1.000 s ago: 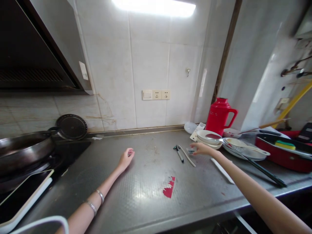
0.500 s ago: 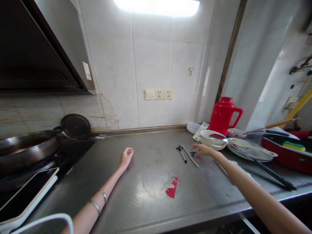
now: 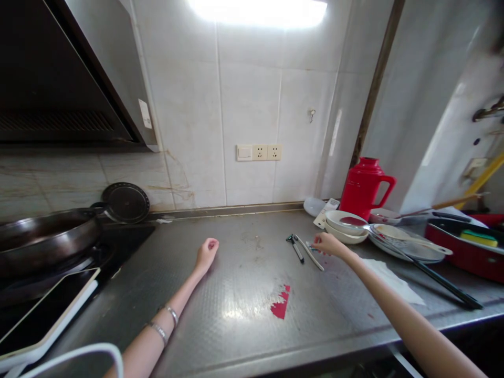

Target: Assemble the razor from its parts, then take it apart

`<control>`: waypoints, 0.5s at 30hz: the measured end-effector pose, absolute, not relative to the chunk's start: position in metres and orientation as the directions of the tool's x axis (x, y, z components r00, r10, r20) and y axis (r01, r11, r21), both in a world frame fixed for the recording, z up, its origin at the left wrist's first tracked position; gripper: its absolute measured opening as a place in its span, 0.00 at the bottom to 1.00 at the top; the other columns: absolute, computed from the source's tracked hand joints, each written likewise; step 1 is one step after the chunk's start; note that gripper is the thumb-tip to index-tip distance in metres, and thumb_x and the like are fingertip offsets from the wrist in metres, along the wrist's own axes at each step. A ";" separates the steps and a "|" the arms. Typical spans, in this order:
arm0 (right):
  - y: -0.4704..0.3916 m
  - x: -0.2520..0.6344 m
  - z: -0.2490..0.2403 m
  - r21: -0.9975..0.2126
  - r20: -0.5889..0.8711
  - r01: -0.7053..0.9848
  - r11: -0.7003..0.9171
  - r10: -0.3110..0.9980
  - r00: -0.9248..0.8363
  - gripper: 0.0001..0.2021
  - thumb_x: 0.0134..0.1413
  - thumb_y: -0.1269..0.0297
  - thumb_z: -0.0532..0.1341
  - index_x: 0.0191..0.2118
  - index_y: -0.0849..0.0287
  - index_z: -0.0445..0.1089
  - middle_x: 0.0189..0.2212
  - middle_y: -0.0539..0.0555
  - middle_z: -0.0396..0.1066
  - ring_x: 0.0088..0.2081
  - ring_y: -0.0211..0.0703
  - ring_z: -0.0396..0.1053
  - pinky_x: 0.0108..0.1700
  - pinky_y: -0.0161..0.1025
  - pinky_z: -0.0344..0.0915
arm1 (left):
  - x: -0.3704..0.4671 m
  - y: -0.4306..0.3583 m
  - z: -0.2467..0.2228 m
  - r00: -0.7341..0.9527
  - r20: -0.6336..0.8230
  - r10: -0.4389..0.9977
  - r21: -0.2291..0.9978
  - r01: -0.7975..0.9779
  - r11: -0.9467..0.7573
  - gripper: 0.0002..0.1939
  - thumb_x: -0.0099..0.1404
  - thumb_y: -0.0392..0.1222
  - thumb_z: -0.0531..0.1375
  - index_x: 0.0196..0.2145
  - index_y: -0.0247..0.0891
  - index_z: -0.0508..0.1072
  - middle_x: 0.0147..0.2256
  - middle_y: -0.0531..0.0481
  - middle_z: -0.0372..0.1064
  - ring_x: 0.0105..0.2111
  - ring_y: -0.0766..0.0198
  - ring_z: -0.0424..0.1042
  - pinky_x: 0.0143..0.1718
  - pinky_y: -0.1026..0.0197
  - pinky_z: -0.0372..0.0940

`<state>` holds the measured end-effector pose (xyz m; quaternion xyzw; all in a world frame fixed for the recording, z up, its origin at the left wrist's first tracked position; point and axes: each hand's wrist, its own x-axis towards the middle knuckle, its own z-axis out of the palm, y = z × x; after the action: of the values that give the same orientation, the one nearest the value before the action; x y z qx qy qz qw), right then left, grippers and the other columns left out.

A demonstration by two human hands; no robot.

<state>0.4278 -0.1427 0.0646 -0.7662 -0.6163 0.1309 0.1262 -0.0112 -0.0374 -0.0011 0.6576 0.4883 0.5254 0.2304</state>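
My left hand [image 3: 207,254] rests on the steel counter [image 3: 189,336] with its fingers curled in, and no object shows in it. My right hand [image 3: 328,244] is on the counter at the right, its fingertips pinched together at a small clear and dark-teal item [image 3: 309,245] that they mostly cover; its kind is not plain. Just left of those fingers lies a pale, slightly curved strip [image 3: 309,253]. Beside the strip is a razor [image 3: 296,249] with a grey and black handle and a teal-black head. A torn red patch [image 3: 281,303] marks the counter nearer me.
At the right stand a red thermos [image 3: 365,188], stacked white bowls [image 3: 345,235], plates with spoons, a white sheet [image 3: 394,281] and a red pan [image 3: 464,249] with a sponge [image 3: 478,238]. At the left are a steel pan [image 3: 47,239] and a tablet [image 3: 47,310].
The fingers of my right hand have drawn together over the small item, from a more spread pose. My left hand stays in about the same place. The view has shifted slightly.
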 end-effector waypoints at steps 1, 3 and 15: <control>-0.145 0.424 0.064 -0.345 -0.036 0.913 -0.216 0.975 0.217 0.11 0.48 0.61 0.57 0.30 0.64 0.69 0.21 0.55 0.71 0.18 0.35 0.65 0.19 0.29 0.56 | -0.011 -0.038 -0.001 -0.028 0.465 0.885 0.815 0.405 -0.415 0.11 0.53 0.47 0.55 0.29 0.36 0.69 0.28 0.47 0.71 0.32 0.60 0.70 0.37 0.59 0.63; -0.149 0.414 0.064 -0.293 0.020 0.930 -0.223 0.971 0.239 0.10 0.48 0.61 0.57 0.29 0.63 0.69 0.23 0.56 0.71 0.22 0.37 0.67 0.22 0.29 0.56 | -0.011 -0.039 0.001 -0.025 0.465 0.885 0.812 0.410 -0.415 0.11 0.53 0.47 0.54 0.29 0.36 0.69 0.28 0.47 0.71 0.32 0.61 0.70 0.36 0.60 0.62; -0.133 0.263 0.078 -0.177 0.145 0.983 -0.038 0.987 0.065 0.15 0.52 0.60 0.51 0.25 0.61 0.71 0.29 0.59 0.73 0.33 0.44 0.70 0.27 0.31 0.54 | -0.012 -0.052 0.009 -0.085 0.440 0.894 0.699 0.657 -0.282 0.18 0.58 0.47 0.47 0.14 0.37 0.55 0.15 0.58 0.48 0.19 0.70 0.54 0.22 0.67 0.46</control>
<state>0.2632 -0.1332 0.0785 -0.7205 -0.6838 0.0084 0.1150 -0.0119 -0.0516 0.0086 0.6633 0.5846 0.4480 0.1321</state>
